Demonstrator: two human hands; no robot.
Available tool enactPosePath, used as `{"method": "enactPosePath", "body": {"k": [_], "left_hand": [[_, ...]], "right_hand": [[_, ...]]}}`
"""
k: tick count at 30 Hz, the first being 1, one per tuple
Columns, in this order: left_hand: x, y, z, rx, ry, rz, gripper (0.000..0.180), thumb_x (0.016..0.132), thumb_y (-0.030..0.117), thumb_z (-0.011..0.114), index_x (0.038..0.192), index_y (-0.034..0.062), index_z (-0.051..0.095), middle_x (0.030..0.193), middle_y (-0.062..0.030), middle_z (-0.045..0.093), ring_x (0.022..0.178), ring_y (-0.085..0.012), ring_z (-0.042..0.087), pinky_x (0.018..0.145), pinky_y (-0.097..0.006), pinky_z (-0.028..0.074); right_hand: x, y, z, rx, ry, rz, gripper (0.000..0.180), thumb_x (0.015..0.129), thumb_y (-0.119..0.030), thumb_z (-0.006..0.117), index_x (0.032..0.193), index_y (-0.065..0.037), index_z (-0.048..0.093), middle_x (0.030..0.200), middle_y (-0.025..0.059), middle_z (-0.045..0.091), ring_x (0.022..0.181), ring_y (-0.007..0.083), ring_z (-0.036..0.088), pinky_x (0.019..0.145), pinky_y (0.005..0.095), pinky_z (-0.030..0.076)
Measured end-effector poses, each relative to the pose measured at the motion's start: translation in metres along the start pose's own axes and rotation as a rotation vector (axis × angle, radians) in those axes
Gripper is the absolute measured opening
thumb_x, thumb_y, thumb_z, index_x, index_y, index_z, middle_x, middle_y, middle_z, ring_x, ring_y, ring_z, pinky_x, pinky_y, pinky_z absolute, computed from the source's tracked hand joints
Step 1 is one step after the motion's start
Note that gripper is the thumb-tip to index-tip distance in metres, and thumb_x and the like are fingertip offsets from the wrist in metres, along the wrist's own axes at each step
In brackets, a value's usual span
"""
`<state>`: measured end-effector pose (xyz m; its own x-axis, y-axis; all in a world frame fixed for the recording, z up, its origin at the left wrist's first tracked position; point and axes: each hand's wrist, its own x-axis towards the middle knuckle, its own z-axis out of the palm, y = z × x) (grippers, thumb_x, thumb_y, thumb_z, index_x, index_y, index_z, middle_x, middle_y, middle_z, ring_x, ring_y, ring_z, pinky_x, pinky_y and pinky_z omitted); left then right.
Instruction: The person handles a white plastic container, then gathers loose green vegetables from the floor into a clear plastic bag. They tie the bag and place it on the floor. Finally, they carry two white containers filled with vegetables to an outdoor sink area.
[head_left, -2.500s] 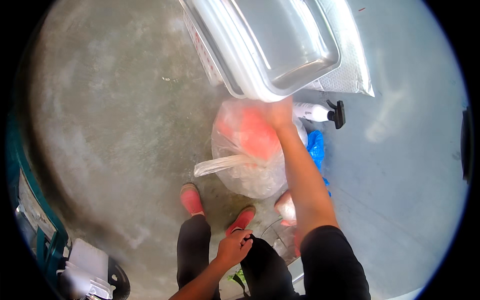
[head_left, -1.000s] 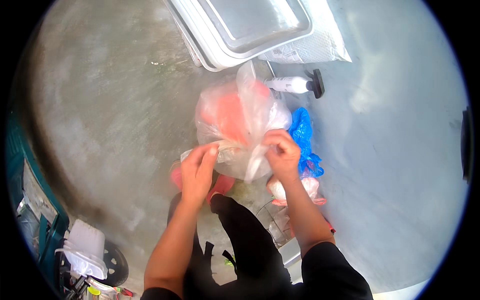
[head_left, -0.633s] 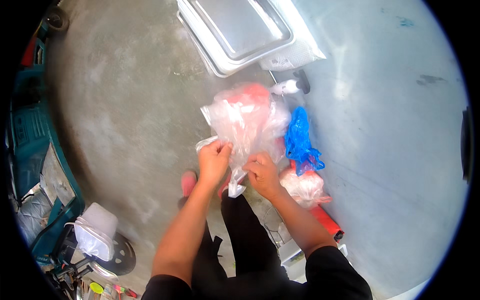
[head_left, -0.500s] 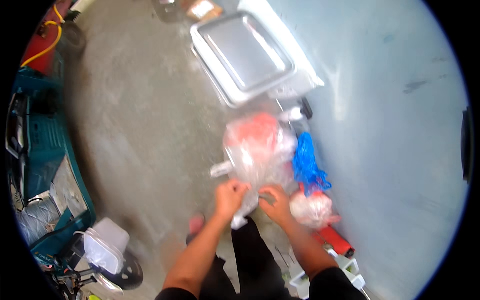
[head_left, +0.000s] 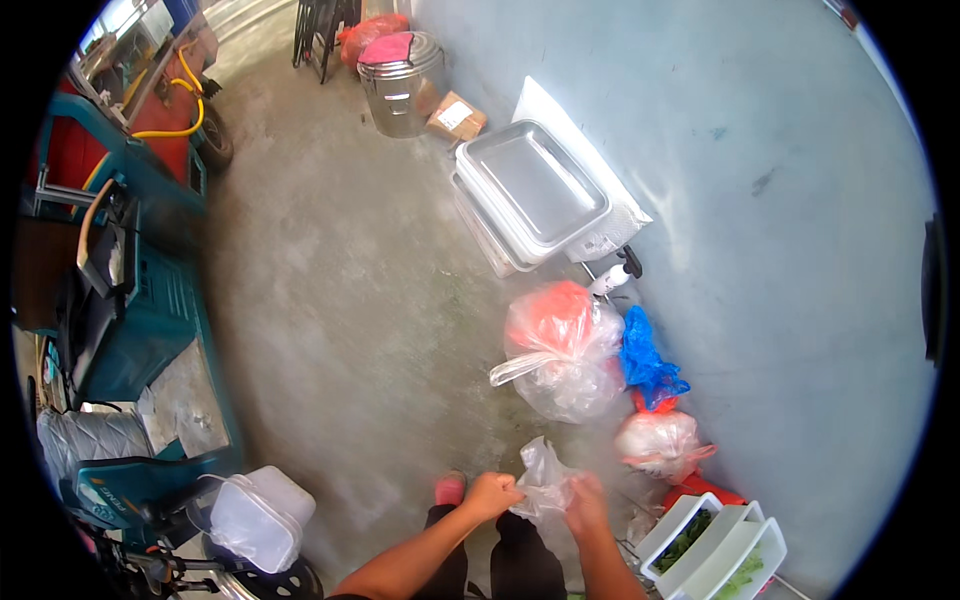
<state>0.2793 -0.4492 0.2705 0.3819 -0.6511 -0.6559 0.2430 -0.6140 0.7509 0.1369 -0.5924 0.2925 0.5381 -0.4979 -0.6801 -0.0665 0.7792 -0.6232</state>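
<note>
A crumpled clear plastic bag point(head_left: 543, 478) is stretched between my two hands, above my legs. My left hand point(head_left: 495, 495) is closed on the bag's left side, with the fingers curled in. My right hand point(head_left: 587, 503) grips its opposite side; it looks a little blurred. Just beyond them, a large clear bag point(head_left: 575, 385) with something red-orange inside rests on the floor, its top twisted into a tail. Beside that lies a blue plastic bag point(head_left: 648, 362) against the wall, and nearer me a smaller whitish bag point(head_left: 657, 445) with red handles.
White bins point(head_left: 712, 560) with green leaves stand near right. Ahead are a spray bottle point(head_left: 612, 280), stacked trays point(head_left: 535, 185), a cardboard box point(head_left: 457, 117) and a metal bin point(head_left: 400, 95). A teal three-wheeled vehicle point(head_left: 165, 335) and a white plastic tub point(head_left: 262, 515) are at left.
My view has tilted up, showing more of the floor ahead. My hands, earlier close to the large bag, are now nearer my body, with the small clear bag spread between them.
</note>
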Motion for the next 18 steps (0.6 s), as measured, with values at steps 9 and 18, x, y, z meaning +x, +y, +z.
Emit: {"method": "enactPosePath", "body": {"k": [9,18], "left_hand": [[-0.022,-0.088,0.041,-0.913,0.253,-0.338,0.021,0.086,0.019,0.052,0.068,0.0104,0.046,0.061,-0.0044,0.051,0.049,-0.0144,0.047,0.043,-0.026,0.042],[-0.074,-0.018,0.141,-0.507,0.23,-0.079,0.018,0.087,0.016,0.055,0.074,0.0083,0.046,0.061,0.0,0.049,0.052,-0.007,0.044,0.045,-0.023,0.039]], "right_hand": [[-0.088,0.094,-0.124,0.543,0.233,-0.025,0.019,0.087,-0.014,0.052,0.106,-0.014,0.049,0.092,0.0016,0.054,0.086,0.0178,0.051,0.076,0.0358,0.045],[-0.185,0.142,-0.239,-0.07,0.7,-0.227,0.037,0.074,-0.001,0.058,0.109,-0.01,0.05,0.105,0.0037,0.055,0.1,0.0179,0.052,0.083,0.0307,0.042]]}}
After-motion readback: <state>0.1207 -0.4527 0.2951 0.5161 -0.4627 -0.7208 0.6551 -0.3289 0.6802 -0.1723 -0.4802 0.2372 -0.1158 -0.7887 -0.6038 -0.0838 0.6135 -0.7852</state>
